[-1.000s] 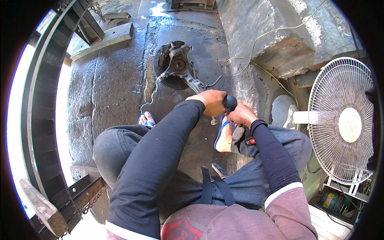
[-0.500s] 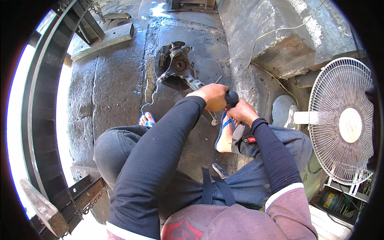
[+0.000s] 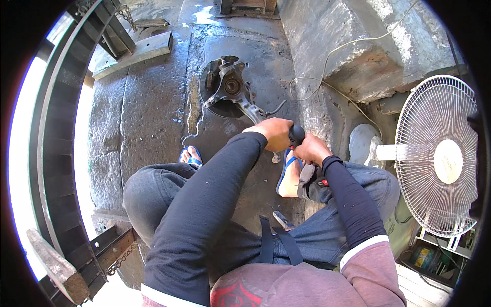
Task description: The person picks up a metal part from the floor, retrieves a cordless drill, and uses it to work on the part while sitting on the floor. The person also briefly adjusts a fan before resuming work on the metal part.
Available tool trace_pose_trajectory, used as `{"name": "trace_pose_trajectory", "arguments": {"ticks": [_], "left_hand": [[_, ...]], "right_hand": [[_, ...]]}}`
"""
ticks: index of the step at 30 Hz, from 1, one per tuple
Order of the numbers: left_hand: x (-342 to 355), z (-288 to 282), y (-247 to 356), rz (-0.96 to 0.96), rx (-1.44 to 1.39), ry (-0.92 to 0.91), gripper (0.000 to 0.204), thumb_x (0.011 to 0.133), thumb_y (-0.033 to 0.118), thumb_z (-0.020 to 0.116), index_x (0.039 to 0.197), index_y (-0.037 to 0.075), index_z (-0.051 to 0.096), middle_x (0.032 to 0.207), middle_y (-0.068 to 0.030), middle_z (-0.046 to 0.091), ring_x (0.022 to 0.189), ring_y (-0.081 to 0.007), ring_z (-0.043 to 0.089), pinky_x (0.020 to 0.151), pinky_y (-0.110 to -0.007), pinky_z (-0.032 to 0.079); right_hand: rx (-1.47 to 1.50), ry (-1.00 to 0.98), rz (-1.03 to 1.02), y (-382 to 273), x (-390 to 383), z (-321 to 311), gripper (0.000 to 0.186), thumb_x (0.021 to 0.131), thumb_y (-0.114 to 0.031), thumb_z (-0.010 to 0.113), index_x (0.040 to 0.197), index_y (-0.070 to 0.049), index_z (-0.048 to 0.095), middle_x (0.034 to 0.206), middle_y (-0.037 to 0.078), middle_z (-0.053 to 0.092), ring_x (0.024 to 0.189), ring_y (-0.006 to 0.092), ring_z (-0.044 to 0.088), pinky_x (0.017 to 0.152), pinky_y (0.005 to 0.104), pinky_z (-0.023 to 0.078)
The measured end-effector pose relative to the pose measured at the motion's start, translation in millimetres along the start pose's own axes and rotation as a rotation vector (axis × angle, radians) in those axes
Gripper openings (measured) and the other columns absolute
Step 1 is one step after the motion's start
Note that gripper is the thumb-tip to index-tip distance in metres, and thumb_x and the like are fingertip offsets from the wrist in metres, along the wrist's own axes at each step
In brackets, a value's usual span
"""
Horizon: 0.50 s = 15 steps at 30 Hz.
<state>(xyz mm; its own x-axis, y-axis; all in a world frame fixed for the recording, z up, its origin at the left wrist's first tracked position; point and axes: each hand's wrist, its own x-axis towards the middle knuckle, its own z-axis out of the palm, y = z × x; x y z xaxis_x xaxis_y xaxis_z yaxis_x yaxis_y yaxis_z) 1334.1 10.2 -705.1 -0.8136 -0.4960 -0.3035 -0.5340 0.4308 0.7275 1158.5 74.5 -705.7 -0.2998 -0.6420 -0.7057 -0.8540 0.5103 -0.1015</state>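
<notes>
Half a second on, the left hand (image 3: 276, 133) has dropped a little toward the person, and more of the curved dark hose (image 3: 276, 108) shows beyond it. The stained concrete floor (image 3: 148, 102) takes up the most room, with a dark steel beam (image 3: 49, 128) along the left, cut off by the dark rim, and a concrete block (image 3: 368, 56) at upper right. The white fan (image 3: 447, 162) stands at the right, its far edge lost in shadow. Below it, a pale-edged rack (image 3: 445, 247) holds a yellow-and-green item (image 3: 423, 257) among dark things too dim for me to name. The wheel-hub part (image 3: 231, 87), with its disc, lies on the floor ahead of the feet; its metal arm runs toward the left hand, which hides the far end. I can't tell whether they touch. The left fingers are bent under, their tips out of sight, so what they press on is unclear. The right hand (image 3: 312, 149), just beside, has its fingers closed around the black-and-red tool (image 3: 296, 135); only the rounded black end and some red show, its working end hidden. A small flat metal piece (image 3: 283, 220) lies between the legs.
</notes>
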Motion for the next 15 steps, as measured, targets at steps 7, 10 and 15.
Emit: {"name": "trace_pose_trajectory", "arguments": {"ticks": [7, 10, 15], "left_hand": [[0.2, -9.3, 2.9, 0.011, 0.045, 0.118, 0.048, 0.086, 0.006, 0.06, 0.133, 0.001, 0.057, 0.112, -0.025, 0.072, 0.107, -0.0396, 0.07, 0.086, -0.044, 0.055], [-2.5, -4.5, 4.1, -0.013, 0.005, 0.048, 0.048, 0.086, 0.005, 0.06, 0.134, 0.001, 0.057, 0.113, -0.0255, 0.071, 0.107, -0.0398, 0.069, 0.086, -0.043, 0.055], [5.2, -4.7, 2.2, -0.04, -0.005, 0.021, 0.05, 0.086, 0.006, 0.062, 0.135, 0.002, 0.057, 0.116, -0.0268, 0.07, 0.112, -0.0417, 0.067, 0.089, -0.046, 0.054]], "right_hand": [[0.1, 0.032, -0.02, -1.4, 5.7, -4.6, 0.026, 0.075, -0.021, 0.069, 0.083, 0.003, 0.075, 0.073, 0.017, 0.073, 0.066, 0.0288, 0.074, 0.064, 0.0383, 0.056], [0.017, 0.024, -0.001, 0.0, 5.3, -0.3, 0.026, 0.075, -0.021, 0.069, 0.083, 0.003, 0.074, 0.073, 0.017, 0.073, 0.068, 0.0293, 0.074, 0.064, 0.0387, 0.056], [0.062, 0.03, -0.002, -0.4, 5.0, -1.8, 0.026, 0.075, -0.02, 0.068, 0.084, 0.003, 0.074, 0.072, 0.017, 0.072, 0.067, 0.0291, 0.074, 0.064, 0.0392, 0.056]]}}
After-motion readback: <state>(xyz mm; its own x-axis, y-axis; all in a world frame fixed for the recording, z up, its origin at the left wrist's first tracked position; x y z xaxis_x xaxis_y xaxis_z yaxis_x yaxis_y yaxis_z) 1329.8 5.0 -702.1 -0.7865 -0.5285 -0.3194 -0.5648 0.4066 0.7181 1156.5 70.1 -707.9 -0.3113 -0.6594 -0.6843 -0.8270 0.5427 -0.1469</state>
